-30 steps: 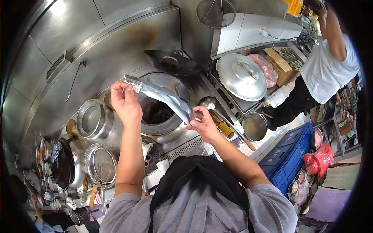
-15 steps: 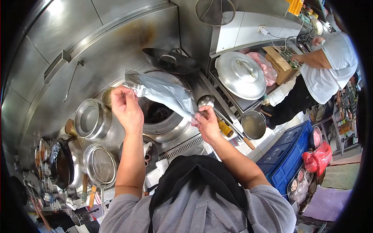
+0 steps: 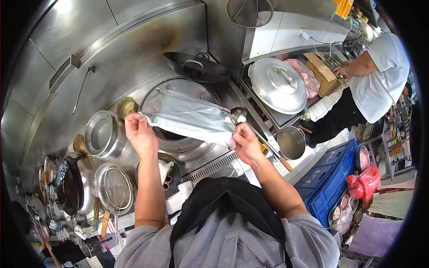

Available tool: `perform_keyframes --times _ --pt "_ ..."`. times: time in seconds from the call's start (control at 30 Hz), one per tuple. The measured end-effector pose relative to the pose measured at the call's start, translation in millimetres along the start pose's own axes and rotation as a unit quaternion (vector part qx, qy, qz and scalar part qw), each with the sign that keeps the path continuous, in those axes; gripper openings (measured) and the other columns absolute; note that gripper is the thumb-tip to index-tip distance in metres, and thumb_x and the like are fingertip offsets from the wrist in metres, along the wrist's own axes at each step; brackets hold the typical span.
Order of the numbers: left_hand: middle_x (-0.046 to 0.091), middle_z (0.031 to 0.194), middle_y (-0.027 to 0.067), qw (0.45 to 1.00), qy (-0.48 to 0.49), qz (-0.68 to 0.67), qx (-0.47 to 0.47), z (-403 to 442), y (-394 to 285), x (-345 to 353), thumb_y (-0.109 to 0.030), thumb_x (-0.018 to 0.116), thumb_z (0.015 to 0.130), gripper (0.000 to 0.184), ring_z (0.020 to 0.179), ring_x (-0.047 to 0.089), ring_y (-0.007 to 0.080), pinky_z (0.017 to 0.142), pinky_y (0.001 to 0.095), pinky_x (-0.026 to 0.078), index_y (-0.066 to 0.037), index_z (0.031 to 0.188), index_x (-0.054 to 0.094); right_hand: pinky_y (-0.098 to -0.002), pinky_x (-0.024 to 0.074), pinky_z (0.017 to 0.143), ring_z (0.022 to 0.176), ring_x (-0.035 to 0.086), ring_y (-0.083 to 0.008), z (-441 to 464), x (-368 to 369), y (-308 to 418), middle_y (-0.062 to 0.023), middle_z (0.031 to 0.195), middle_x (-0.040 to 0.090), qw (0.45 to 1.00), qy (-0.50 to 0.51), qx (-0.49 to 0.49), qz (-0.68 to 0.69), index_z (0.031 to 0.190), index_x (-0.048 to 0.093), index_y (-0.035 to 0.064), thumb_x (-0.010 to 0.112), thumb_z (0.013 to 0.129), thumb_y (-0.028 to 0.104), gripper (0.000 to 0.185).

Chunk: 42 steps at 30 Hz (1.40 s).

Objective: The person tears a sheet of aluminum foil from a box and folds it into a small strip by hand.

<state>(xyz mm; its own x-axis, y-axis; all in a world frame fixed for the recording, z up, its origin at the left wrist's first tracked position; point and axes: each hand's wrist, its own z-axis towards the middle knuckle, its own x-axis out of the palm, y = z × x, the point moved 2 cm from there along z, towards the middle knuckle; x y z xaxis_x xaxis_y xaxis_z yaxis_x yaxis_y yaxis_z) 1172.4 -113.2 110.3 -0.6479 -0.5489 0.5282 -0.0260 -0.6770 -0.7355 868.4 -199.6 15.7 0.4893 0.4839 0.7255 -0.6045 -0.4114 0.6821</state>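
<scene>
Bright, cool-white light is filling the kitchen, washing the tiles toward one o'clock pale and throwing a hard white glare spot onto the steel wall at about eleven o'clock, while softer highlights are gleaming on the domed pot lid and the silvery sheet. Shade is deepening inside the dark wok near twelve o'clock and among the cookware toward eight. The wide lens is bending straight edges and stretching things near the rim, where black is closing in around a view whose middle is staying fairly sharp.
</scene>
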Motion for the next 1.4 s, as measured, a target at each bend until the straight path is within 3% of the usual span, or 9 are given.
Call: perform_keyframes --times 0.4,0.5,0.63,0.8,1.07,1.13,1.2,1.27,1.4 --pt "0.060 0.091 0.0023 0.963 0.037 0.094 -0.249 -48.7 49.0 -107.0 0.005 0.058 0.091 0.015 0.075 0.057 0.0116 0.070 0.0255 0.047 -0.007 0.101 0.056 -0.0266 0.0558 0.065 0.072 0.066 -0.0135 -11.0 22.2 45.4 -0.0047 0.083 0.064 0.981 -0.029 -0.020 -0.192 0.091 0.061 0.0016 0.065 0.088 -0.007 0.011" --pt "0.055 0.121 0.0133 0.876 0.127 0.431 -0.174 -44.4 33.4 -93.9 -0.002 0.067 0.085 0.037 0.110 0.059 0.0253 0.093 0.0371 0.051 -0.005 0.121 0.057 -0.0264 0.0546 0.064 0.071 0.067 -0.0146 -3.5 49.1 66.3 -0.0064 0.081 0.065 0.977 -0.030 -0.017 -0.212 0.090 0.062 -0.0004 0.066 0.087 -0.007 0.009" --pt "0.047 0.144 0.0162 0.828 0.394 0.399 0.026 -53.7 -50.3 46.0 -0.010 0.086 0.065 0.076 0.135 0.043 0.0362 0.113 0.0437 0.036 -0.009 0.133 0.053 -0.0268 0.0561 0.066 0.075 0.070 -0.0171 6.5 81.1 82.4 -0.0075 0.083 0.066 0.970 -0.026 0.017 -0.240 0.092 0.062 -0.0015 0.065 0.088 -0.005 0.006" --pt "0.063 0.125 0.0150 0.838 0.415 0.328 0.134 -82.1 -29.7 98.3 0.001 0.080 0.070 0.039 0.110 0.065 0.0322 0.090 0.0361 0.054 -0.003 0.104 0.062 -0.0270 0.0581 0.068 0.077 0.071 -0.0180 12.7 94.8 86.7 -0.0086 0.087 0.066 0.978 -0.019 0.016 -0.207 0.097 0.061 -0.0020 0.065 0.091 -0.004 0.007" --pt "0.071 0.100 0.0109 0.854 0.396 0.298 0.155 -69.0 -30.1 123.1 0.001 0.076 0.077 0.016 0.091 0.069 0.0265 0.077 0.0347 0.056 -0.002 0.091 0.071 -0.0293 0.0557 0.080 0.089 0.069 -0.0179 -4.9 97.3 103.1 -0.0084 0.099 0.065 0.977 -0.003 0.010 -0.214 0.114 0.061 -0.0007 0.062 0.091 -0.005 0.023" --pt "0.072 0.097 0.0112 0.867 0.387 0.288 0.126 -60.9 -29.0 118.9 0.002 0.075 0.079 0.015 0.091 0.070 0.0239 0.077 0.0330 0.056 -0.002 0.093 0.072 -0.0281 0.0536 0.081 0.093 0.065 -0.0160 -15.4 97.5 118.7 -0.0078 0.106 0.063 0.928 -0.048 -0.138 -0.343 0.119 0.060 0.0024 0.062 0.090 -0.005 0.030" --pt "0.073 0.099 0.0107 0.926 0.321 0.199 0.017 -45.5 -20.1 103.0 0.002 0.074 0.082 0.013 0.091 0.069 0.0168 0.079 0.0290 0.054 0.000 0.095 0.073 -0.0310 0.0516 0.083 0.100 0.061 -0.0202 -19.3 78.9 136.3 -0.0095 0.113 0.060 0.768 -0.092 -0.271 -0.572 0.119 0.059 0.0039 0.066 0.082 -0.006 0.039" --pt "0.074 0.103 0.0098 0.938 0.305 0.161 -0.045 -36.7 -23.0 92.2 0.002 0.074 0.085 0.012 0.091 0.066 0.0132 0.082 0.0267 0.051 0.002 0.097 0.073 -0.0361 0.0499 0.091 0.111 0.059 -0.0272 -26.1 84.5 154.3 -0.0118 0.122 0.057 0.686 -0.077 -0.279 -0.668 0.118 0.060 0.0063 0.070 0.080 -0.003 0.041" --pt "0.073 0.102 0.0105 0.947 0.295 0.120 -0.053 -26.3 -28.0 80.3 0.002 0.074 0.085 0.011 0.090 0.065 0.0134 0.082 0.0264 0.051 0.002 0.097 0.073 -0.0410 0.0459 0.101 0.124 0.053 -0.0327 -20.3 87.0 158.8 -0.0136 0.134 0.051 0.658 -0.048 -0.281 -0.697 0.118 0.061 0.0089 0.074 0.079 0.001 0.042"
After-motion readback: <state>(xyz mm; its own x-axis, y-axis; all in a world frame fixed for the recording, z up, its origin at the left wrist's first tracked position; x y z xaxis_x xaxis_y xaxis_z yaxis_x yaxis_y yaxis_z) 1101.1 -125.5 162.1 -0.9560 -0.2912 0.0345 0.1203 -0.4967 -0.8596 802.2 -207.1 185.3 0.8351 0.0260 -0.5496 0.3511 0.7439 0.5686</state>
